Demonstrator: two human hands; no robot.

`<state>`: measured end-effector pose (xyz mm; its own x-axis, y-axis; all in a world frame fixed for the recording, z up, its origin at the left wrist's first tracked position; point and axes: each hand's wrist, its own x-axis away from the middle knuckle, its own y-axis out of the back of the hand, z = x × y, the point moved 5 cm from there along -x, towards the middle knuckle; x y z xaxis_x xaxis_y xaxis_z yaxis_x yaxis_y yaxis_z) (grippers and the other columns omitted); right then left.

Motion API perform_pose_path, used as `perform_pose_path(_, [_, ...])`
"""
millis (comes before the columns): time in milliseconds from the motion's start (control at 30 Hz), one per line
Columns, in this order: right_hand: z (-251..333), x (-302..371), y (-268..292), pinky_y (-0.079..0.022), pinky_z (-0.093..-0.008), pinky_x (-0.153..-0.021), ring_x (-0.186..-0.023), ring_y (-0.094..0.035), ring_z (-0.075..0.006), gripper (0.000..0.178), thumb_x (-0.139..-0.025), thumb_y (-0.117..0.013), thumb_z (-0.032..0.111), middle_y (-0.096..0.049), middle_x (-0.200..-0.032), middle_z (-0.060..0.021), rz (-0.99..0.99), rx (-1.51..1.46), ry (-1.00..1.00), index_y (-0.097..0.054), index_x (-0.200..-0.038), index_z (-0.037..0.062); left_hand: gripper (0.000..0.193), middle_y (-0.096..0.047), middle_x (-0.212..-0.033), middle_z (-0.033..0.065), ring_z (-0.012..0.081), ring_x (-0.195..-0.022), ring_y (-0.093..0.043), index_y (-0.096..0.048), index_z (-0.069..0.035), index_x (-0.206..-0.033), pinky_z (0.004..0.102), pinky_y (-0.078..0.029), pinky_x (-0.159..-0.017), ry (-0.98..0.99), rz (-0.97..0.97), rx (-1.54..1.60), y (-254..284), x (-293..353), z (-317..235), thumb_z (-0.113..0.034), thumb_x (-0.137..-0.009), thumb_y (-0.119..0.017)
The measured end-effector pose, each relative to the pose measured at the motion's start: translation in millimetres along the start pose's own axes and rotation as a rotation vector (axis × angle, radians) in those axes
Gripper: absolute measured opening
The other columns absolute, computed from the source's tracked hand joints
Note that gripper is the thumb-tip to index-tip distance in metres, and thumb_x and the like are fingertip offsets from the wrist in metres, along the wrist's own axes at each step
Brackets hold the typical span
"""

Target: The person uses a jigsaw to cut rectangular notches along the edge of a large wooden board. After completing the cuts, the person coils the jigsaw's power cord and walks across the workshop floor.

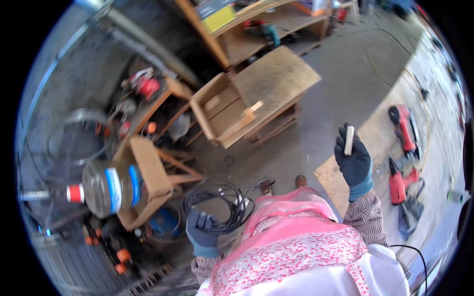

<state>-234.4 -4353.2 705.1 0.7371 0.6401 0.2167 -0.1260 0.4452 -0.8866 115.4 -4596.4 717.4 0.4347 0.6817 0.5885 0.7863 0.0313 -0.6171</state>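
My left hand (201, 232), in a dark grey and blue glove, is closed round a coil of black cable (228, 207). The loops hang out in front of my pink apron, and one loose end reaches toward my shoes. Out to the right, my right hand (353, 160) wears a matching glove and holds a small pale block (349, 140), probably wood. The block lies lengthwise along the fingers, well apart from the cable. Beside this hand is the worktable (335, 172), with a red power tool (406, 129) and a second red tool (399, 185) on it.
Ahead stands a cardboard box (202, 106) beside a wooden bench (276, 74), with shelves (242, 44) behind. To the left, a large clear water bottle (98, 190) rests by another cardboard box (158, 172). A thin hose (380, 74) runs over the floor at the far right.
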Motion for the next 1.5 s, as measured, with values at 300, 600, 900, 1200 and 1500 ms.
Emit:
perform_pose_path(300, [-87,-24,-25,-0.043,-0.0304,-0.084,-0.096,-0.054,-0.0148,0.040,-0.089,-0.049,0.025,-0.058,-0.104,-0.0016,0.186,-0.241,-0.316,-0.043,-0.124,0.0049,0.030,-0.024,-0.055,-0.0066,0.0069,-0.046,-0.025,-0.032,-0.017,-0.062,0.0256,-0.039,-0.060,-0.110,-0.149,0.069,37,15,-23,-0.012,-0.089,-0.041])
perform_pose_path(600, [-89,-54,-64,-0.030,-0.0419,-0.102,-0.112,-0.048,-0.0218,0.031,-0.088,-0.048,0.023,-0.060,-0.106,-0.0036,0.049,-0.250,-0.267,-0.052,-0.113,0.0054,0.029,-0.023,-0.055,-0.0066,0.0064,-0.046,-0.023,-0.031,-0.017,-0.063,0.0249,-0.038,-0.056,-0.198,-0.139,0.123,51,36,-11,-0.011,-0.089,-0.041])
perform_pose_path(900, [-90,-59,-65,-0.034,-0.0419,-0.100,-0.109,-0.050,-0.0241,0.026,-0.089,-0.046,0.020,-0.059,-0.107,-0.0078,-0.058,-0.314,-0.340,-0.053,-0.108,0.0038,0.032,-0.022,-0.053,-0.0056,0.0084,-0.044,-0.022,-0.028,-0.016,-0.061,0.0270,-0.040,-0.061,-0.181,-0.128,0.283,53,51,1,-0.011,-0.090,-0.038])
perform_pose_path(1200, [-87,-61,-64,-0.041,-0.0384,-0.095,-0.099,-0.056,-0.0221,0.026,-0.089,-0.048,0.022,-0.061,-0.100,-0.0071,0.026,-0.364,-0.406,-0.055,-0.105,0.0032,0.030,-0.027,-0.053,-0.0068,0.0075,-0.045,-0.028,-0.033,-0.017,-0.061,0.0285,-0.042,-0.062,-0.194,-0.070,0.259,57,55,7,-0.014,-0.089,-0.044])
perform_pose_path(1500, [-81,-57,-54,-0.040,-0.0399,-0.096,-0.101,-0.056,-0.0244,0.026,-0.089,-0.047,0.021,-0.060,-0.100,-0.0104,0.082,-0.263,-0.314,-0.054,-0.106,0.0030,0.031,-0.026,-0.053,-0.0072,0.0065,-0.046,-0.026,-0.032,-0.018,-0.060,0.0261,-0.040,-0.060,-0.194,-0.110,0.208,50,54,5,-0.014,-0.089,-0.043])
